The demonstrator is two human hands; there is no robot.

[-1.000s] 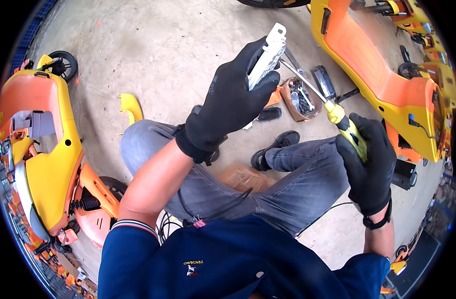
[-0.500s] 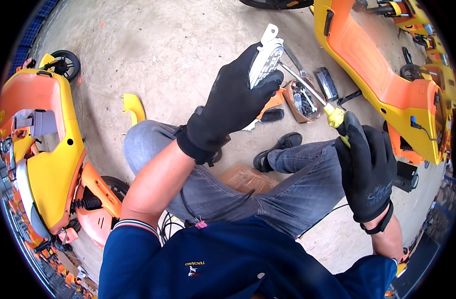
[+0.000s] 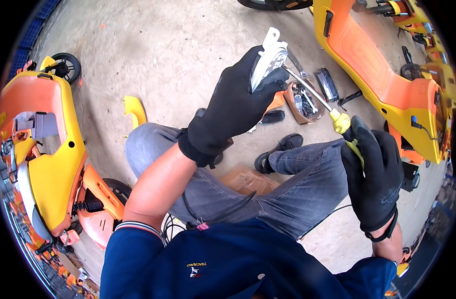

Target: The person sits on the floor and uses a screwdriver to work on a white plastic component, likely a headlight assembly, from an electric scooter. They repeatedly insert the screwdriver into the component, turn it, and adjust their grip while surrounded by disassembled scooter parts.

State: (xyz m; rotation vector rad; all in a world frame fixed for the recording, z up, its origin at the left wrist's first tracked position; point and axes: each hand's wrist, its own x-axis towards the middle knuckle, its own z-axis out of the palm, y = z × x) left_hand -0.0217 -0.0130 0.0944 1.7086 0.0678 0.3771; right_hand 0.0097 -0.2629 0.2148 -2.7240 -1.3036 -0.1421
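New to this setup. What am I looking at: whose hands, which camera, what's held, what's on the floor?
No robot here: a seated person is working with both hands, in black gloves. Every picture comes from one wide fisheye camera on the person's head, looking down, so straight edges bend near the rim.

The left hand grips a white part. The right hand holds a screwdriver by its yellow-and-black handle, shaft pointing toward that part; whether the tip touches it, I can't tell.

On the bare floor ahead sits an open box with a wrench in it; a curved yellow piece lies farther left. Yellow-and-orange scooter-like bodies flank the person.
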